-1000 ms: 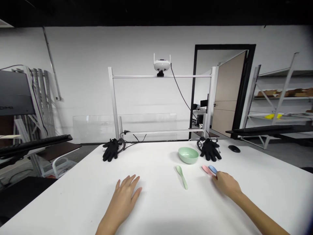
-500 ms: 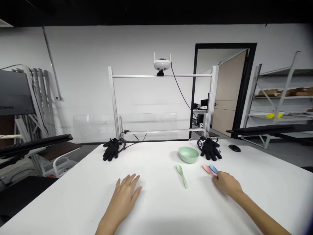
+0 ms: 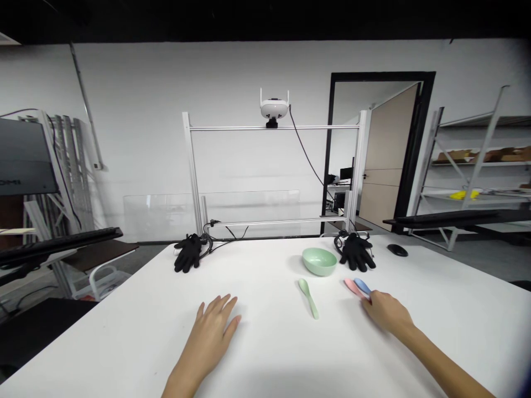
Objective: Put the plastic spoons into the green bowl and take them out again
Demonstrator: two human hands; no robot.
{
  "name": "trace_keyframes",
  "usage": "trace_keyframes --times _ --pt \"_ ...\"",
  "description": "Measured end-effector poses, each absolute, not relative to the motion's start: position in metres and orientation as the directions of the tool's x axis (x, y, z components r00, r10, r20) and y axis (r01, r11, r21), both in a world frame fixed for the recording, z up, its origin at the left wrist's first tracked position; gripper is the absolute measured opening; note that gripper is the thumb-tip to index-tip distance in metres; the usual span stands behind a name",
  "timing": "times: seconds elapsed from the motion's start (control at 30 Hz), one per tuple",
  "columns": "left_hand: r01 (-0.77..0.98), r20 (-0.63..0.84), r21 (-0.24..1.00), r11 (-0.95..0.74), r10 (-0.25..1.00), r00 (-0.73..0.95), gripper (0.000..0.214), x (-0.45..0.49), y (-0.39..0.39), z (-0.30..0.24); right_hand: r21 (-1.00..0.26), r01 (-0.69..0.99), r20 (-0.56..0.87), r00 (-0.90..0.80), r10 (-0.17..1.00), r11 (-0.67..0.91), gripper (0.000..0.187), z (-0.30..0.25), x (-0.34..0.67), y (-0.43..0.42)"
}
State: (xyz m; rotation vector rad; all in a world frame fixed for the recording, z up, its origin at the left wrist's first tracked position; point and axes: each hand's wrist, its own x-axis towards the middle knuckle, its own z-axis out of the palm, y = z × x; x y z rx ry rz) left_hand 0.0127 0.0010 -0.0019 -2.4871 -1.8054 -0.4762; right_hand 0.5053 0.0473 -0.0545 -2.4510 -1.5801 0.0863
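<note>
My left hand lies flat and open on the white table, fingers spread, holding nothing. My right hand rests on the table to the right, fingers curled over the handles of a pink spoon and a blue spoon whose bowls stick out beyond the fingertips. A green spoon lies alone between my hands. Behind it stands a pale green bowl.
Two black gloves lie at the back of the table beside an aluminium frame with a white camera on top. A black mouse sits at the far right. Shelving and an open door stand behind.
</note>
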Motion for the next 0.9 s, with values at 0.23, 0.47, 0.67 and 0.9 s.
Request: trace_keyframes --times 0.23,0.47,0.67,0.9 --pt "0.929 0.285 0.155 -0.335 0.916 0.282 0.052 0.011 0.002 -0.005 -0.244 0.887 0.064 0.417 0.907 -0.391 0.036 -0.041 0.505 0.041" --pt "0.933 0.271 0.154 -0.325 0.922 0.277 0.053 0.012 0.002 -0.004 -0.242 0.879 0.131 0.449 0.884 -0.411 0.043 -0.03 0.525 0.048" --pt "0.927 0.291 0.162 -0.339 0.914 0.283 0.052 0.011 0.003 -0.007 -0.202 0.867 0.052 0.473 0.88 -0.455 0.028 -0.043 0.544 0.059" --pt "0.931 0.271 0.165 -0.324 0.923 0.273 0.053 0.011 0.002 -0.006 -0.237 0.857 0.034 0.478 0.878 -0.458 0.02 -0.052 0.552 0.062"
